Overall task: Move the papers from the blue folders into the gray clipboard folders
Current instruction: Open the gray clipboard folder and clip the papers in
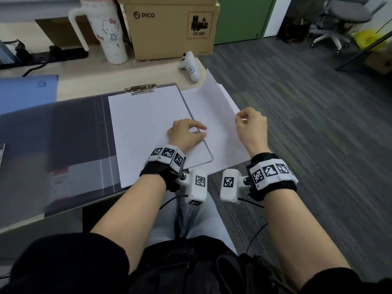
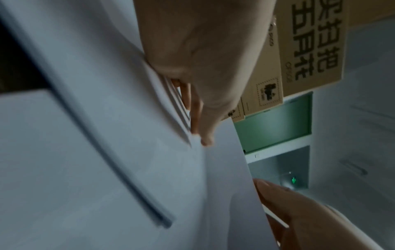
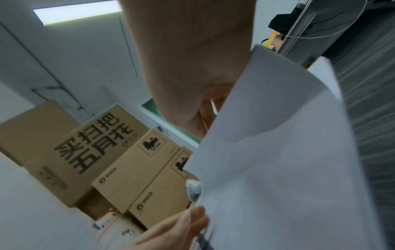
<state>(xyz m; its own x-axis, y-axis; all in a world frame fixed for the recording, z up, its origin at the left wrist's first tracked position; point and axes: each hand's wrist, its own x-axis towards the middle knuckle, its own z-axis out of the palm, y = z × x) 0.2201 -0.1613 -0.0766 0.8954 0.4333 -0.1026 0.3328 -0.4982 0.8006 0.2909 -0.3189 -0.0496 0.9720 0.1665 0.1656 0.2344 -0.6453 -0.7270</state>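
An open gray clipboard folder (image 1: 63, 141) lies on the desk, with a white sheet (image 1: 146, 124) under its metal clip (image 1: 140, 89). My left hand (image 1: 203, 131) rests on that sheet at the clipboard's right edge, fingers (image 2: 198, 115) against the fanned edges of loose sheets. A stack of white papers (image 1: 214, 102) lies to the right, hanging over the desk edge. My right hand (image 1: 240, 119) pinches its right edge and lifts it; the wrist view shows the papers (image 3: 278, 169) curving upward. A blue folder (image 1: 27, 92) lies at the far left.
A white controller (image 1: 189, 66) sits just behind the paper stack. A PICO cardboard box (image 1: 169, 30) and a Hello Kitty tumbler (image 1: 108, 32) stand at the back. Gray carpet (image 1: 307, 124) and an office chair (image 1: 339, 22) lie to the right.
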